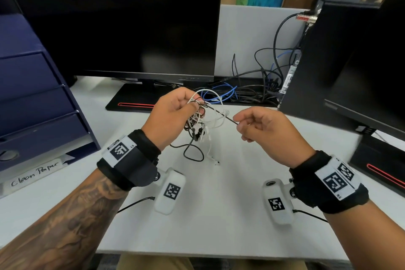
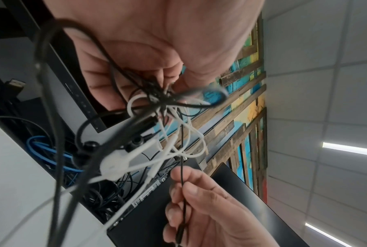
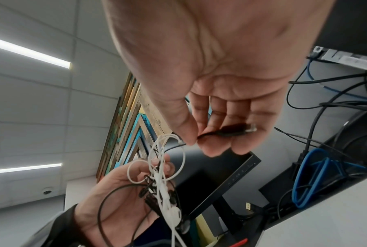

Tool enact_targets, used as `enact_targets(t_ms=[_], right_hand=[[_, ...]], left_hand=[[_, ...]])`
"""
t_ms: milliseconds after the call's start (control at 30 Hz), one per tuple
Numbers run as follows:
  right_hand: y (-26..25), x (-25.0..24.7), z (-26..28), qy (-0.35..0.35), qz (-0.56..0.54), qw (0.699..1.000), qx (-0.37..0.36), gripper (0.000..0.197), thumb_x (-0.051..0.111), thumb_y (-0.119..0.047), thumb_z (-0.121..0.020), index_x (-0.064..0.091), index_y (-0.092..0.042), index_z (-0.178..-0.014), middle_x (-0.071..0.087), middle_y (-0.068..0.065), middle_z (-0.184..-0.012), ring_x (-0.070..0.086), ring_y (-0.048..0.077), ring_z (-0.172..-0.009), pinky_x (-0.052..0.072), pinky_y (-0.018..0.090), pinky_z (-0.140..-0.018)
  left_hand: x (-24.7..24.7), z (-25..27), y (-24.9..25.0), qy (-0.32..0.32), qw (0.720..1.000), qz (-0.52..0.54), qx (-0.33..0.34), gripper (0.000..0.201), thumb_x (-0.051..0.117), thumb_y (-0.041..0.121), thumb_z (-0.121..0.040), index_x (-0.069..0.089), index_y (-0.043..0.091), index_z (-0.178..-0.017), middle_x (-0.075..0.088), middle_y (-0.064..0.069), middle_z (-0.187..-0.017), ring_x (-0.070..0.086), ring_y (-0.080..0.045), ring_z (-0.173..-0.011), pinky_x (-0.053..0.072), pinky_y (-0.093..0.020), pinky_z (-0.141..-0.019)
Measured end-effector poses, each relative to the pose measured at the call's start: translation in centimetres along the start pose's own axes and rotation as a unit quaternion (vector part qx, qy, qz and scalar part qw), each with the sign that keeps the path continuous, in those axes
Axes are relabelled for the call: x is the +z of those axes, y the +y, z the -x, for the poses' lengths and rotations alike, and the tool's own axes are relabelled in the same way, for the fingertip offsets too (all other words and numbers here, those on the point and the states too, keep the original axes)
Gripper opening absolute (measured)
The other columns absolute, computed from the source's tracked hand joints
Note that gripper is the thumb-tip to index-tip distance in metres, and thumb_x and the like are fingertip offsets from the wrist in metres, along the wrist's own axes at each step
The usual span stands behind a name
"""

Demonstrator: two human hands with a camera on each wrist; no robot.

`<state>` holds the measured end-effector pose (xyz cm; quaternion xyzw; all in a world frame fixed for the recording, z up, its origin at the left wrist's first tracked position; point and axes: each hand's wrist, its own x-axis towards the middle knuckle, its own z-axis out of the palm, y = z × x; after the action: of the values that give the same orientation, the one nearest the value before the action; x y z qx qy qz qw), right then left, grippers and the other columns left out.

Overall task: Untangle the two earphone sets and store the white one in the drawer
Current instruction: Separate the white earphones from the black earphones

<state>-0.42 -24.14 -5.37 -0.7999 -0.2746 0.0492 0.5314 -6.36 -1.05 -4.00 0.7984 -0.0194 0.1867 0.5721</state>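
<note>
My left hand [image 1: 175,112] holds up a knot of white earphones [image 1: 211,103] and black earphones [image 1: 192,149] above the white desk [image 1: 219,215]; loose loops of both hang down onto it. My right hand [image 1: 252,125] pinches the black cord [image 1: 221,114] near its plug and draws it taut out of the knot. In the right wrist view the black plug [image 3: 237,128] lies across my curled fingers [image 3: 220,143], thumb pressing the cord. The left wrist view shows the tangle [image 2: 161,103] pinched at my left fingertips, with a white earbud [image 2: 114,163] dangling.
A dark blue drawer unit [image 1: 32,98] stands at the left, its drawers closed, with a "Clean Paper" label in front. A black monitor [image 1: 131,17] stands behind, a second one [image 1: 361,61] at the right. Black and blue cables [image 1: 252,90] pile between them.
</note>
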Motion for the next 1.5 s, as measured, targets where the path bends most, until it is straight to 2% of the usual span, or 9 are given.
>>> enact_targets(t_ms=[333, 533, 733, 833, 933, 1067, 1267, 1333, 1500], right_hand=[[-0.9, 0.7, 0.4, -0.021, -0.058, 0.997, -0.053, 0.034, 0.07, -0.009, -0.093, 0.065, -0.026, -0.122, 0.071, 0.002, -0.083, 0.065, 0.035, -0.084, 0.056, 0.041, -0.084], [-0.9, 0.6, 0.6, -0.026, -0.068, 0.995, -0.069, 0.04, 0.071, -0.009, -0.092, 0.064, -0.029, -0.125, 0.07, 0.006, -0.082, 0.062, 0.039, -0.081, 0.055, 0.047, -0.082], [-1.1, 0.6, 0.6, -0.02, -0.061, 0.995, -0.074, 0.005, 0.074, -0.012, -0.09, 0.07, -0.013, -0.093, 0.068, 0.002, -0.077, 0.063, 0.021, -0.071, 0.056, 0.034, -0.07], [-1.1, 0.6, 0.6, -0.008, -0.041, 0.995, -0.094, 0.012, 0.076, -0.014, -0.089, 0.066, -0.011, -0.084, 0.066, 0.007, -0.087, 0.062, 0.023, -0.078, 0.054, 0.035, -0.065], [-1.1, 0.5, 0.8, -0.025, -0.041, 0.993, -0.112, 0.014, 0.076, -0.015, -0.09, 0.064, -0.012, -0.084, 0.067, 0.006, -0.092, 0.062, 0.026, -0.086, 0.052, 0.045, -0.073], [-1.3, 0.5, 1.2, -0.082, 0.005, 0.988, -0.132, 0.015, 0.077, -0.018, -0.088, 0.064, -0.015, -0.081, 0.067, -0.002, -0.092, 0.064, 0.023, -0.089, 0.053, 0.042, -0.079], [-1.7, 1.1, 1.4, -0.098, -0.013, 0.992, -0.085, 0.042, 0.056, -0.043, -0.101, 0.071, -0.01, -0.079, 0.071, 0.005, -0.08, 0.067, 0.02, -0.078, 0.053, 0.042, -0.079], [-1.4, 1.4, 1.1, -0.07, -0.031, 0.995, -0.066, 0.029, 0.06, -0.035, -0.1, 0.066, -0.01, -0.086, 0.071, 0.01, -0.076, 0.066, 0.023, -0.071, 0.053, 0.047, -0.078], [-1.0, 1.8, 1.1, -0.083, -0.046, 0.994, -0.058, 0.005, 0.068, -0.023, -0.095, 0.07, -0.018, -0.094, 0.062, 0.02, -0.071, 0.054, 0.018, -0.06, 0.048, 0.034, -0.065]], left_hand=[[0.6, 0.6, 0.5, -0.064, 0.998, 0.017, -0.002, 0.011, 0.055, -0.003, -0.095, 0.064, -0.001, -0.1, 0.072, -0.007, -0.079, 0.065, -0.009, -0.071, 0.05, -0.017, -0.066], [0.7, 0.7, 0.4, -0.107, 0.994, -0.004, -0.003, 0.018, 0.057, -0.001, -0.095, 0.067, 0.012, -0.103, 0.07, -0.001, -0.076, 0.067, -0.011, -0.072, 0.054, -0.027, -0.069], [0.6, 0.7, 0.6, -0.097, 0.995, -0.016, 0.005, 0.011, 0.061, 0.014, -0.097, 0.071, 0.011, -0.092, 0.069, 0.003, -0.071, 0.064, -0.01, -0.069, 0.054, -0.027, -0.067], [1.0, 0.8, 0.6, -0.075, 0.997, 0.01, -0.015, 0.013, 0.058, 0.011, -0.098, 0.068, 0.004, -0.093, 0.067, -0.001, -0.069, 0.063, -0.01, -0.061, 0.052, -0.026, -0.059], [1.3, 0.8, 0.6, -0.026, 0.997, 0.052, -0.043, 0.014, 0.055, 0.009, -0.099, 0.062, -0.003, -0.094, 0.062, -0.004, -0.067, 0.06, -0.009, -0.054, 0.05, -0.025, -0.051], [0.6, 0.4, 1.0, 0.025, 0.99, 0.114, -0.076, 0.019, 0.052, 0.009, -0.1, 0.057, -0.01, -0.101, 0.057, -0.014, -0.071, 0.058, -0.011, -0.047, 0.044, -0.018, -0.043], [1.1, 0.9, 1.3, -0.038, 0.991, 0.116, -0.048, 0.014, 0.052, 0.012, -0.101, 0.061, 0.002, -0.097, 0.06, -0.01, -0.071, 0.063, -0.016, -0.061, 0.05, -0.026, -0.053], [1.2, 1.1, 1.5, -0.055, 0.991, 0.113, -0.042, 0.013, 0.051, 0.011, -0.101, 0.061, 0.004, -0.096, 0.061, -0.009, -0.073, 0.065, -0.017, -0.064, 0.051, -0.026, -0.056], [1.3, 1.2, 1.5, -0.08, 0.994, 0.073, -0.009, 0.014, 0.053, 0.009, -0.1, 0.062, -0.002, -0.1, 0.064, -0.009, -0.079, 0.068, -0.014, -0.067, 0.054, -0.028, -0.066]])
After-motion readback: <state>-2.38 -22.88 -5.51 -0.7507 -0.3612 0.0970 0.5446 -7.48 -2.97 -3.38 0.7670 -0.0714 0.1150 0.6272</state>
